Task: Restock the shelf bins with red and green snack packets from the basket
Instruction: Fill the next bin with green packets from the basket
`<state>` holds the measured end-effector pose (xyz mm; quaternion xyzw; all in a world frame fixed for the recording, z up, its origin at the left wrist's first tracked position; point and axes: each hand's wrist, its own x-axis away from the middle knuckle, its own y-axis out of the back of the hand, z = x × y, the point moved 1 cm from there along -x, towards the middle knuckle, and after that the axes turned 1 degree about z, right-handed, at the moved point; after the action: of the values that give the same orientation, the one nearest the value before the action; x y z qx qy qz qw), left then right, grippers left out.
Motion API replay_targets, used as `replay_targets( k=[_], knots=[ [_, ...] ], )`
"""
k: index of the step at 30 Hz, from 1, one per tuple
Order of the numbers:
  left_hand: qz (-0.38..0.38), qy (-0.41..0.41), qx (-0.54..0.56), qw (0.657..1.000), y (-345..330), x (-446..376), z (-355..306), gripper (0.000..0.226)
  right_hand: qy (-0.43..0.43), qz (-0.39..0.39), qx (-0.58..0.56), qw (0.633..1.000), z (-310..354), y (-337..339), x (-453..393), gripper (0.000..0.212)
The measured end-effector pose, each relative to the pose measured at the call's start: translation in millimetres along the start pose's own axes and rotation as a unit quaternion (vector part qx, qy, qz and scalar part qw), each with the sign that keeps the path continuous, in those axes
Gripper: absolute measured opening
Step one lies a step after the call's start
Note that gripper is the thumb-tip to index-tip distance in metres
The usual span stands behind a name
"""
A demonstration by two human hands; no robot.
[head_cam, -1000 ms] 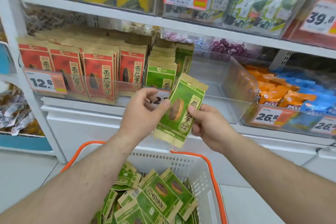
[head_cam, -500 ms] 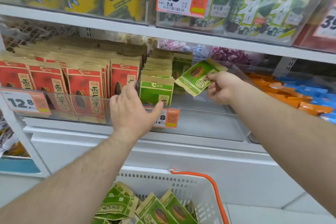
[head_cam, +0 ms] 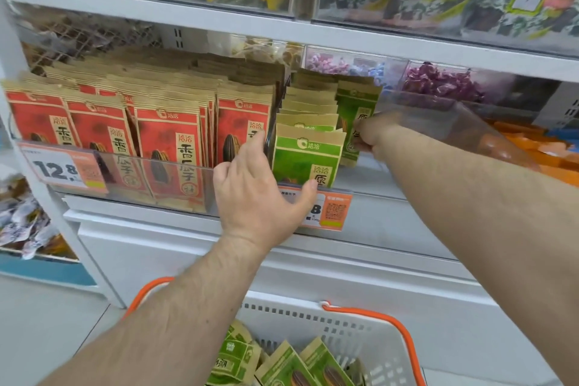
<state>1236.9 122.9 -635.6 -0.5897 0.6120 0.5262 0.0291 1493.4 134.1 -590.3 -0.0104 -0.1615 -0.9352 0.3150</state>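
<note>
Our right hand (head_cam: 371, 136) reaches into the clear plastic shelf bin (head_cam: 445, 122), its grip pinched on a green and tan snack packet (head_cam: 357, 121) held upright at the right end of the row of green packets (head_cam: 308, 135). Our left hand (head_cam: 258, 188) rests with fingers spread on the bin's clear front lip, thumb against the foremost green packet and fingertips at the divider beside the red and tan snack packets (head_cam: 169, 141); it holds nothing. Those red packets fill the left bin in tight upright rows. An orange price label (head_cam: 332, 211) sits below the thumb. Lower down, a white plastic basket with orange handles (head_cam: 369, 332) holds more green packets (head_cam: 282, 363) lying loosely.
</note>
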Motion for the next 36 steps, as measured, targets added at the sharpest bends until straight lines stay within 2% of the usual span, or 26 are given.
replay_targets(
  k=[2,5,9,11,15,26,29,32,33,36],
  knots=[
    [0.003,0.0,0.001,1.0,0,0,0,0.091,0.02,-0.027,0.021,0.999,-5,0,-2,0.022],
    [0.005,-0.004,-0.004,1.0,0,0,0,0.091,0.034,-0.053,0.035,0.997,-7,-2,2,0.026],
    [0.008,-0.004,-0.008,1.0,1,0,0,0.091,0.023,-0.04,0.058,0.997,-8,-5,2,0.022],
    [0.007,-0.006,-0.01,1.0,1,0,0,0.091,0.013,-0.039,0.075,0.996,-8,-6,2,0.008],
    [0.008,-0.003,-0.013,1.0,0,0,0,0.092,-0.011,-0.044,0.072,0.996,-10,-7,5,0.019],
    [0.014,0.0,-0.001,1.0,2,0,-1,0.093,-0.021,-0.049,0.058,0.997,-1,-6,21,0.015],
    [0.019,0.001,-0.001,1.0,2,0,-1,0.094,-0.019,-0.055,0.062,0.996,1,-3,25,0.005],
    [0.031,0.011,0.0,0.999,3,2,-2,0.097,-0.002,-0.054,0.048,0.997,2,4,35,0.025],
    [0.036,0.014,0.004,0.999,4,2,-3,0.098,0.006,-0.064,0.059,0.996,4,6,42,0.027],
    [0.058,0.02,0.032,0.998,12,2,-4,0.098,0.024,-0.144,0.12,0.982,11,11,66,0.01]
  ],
)
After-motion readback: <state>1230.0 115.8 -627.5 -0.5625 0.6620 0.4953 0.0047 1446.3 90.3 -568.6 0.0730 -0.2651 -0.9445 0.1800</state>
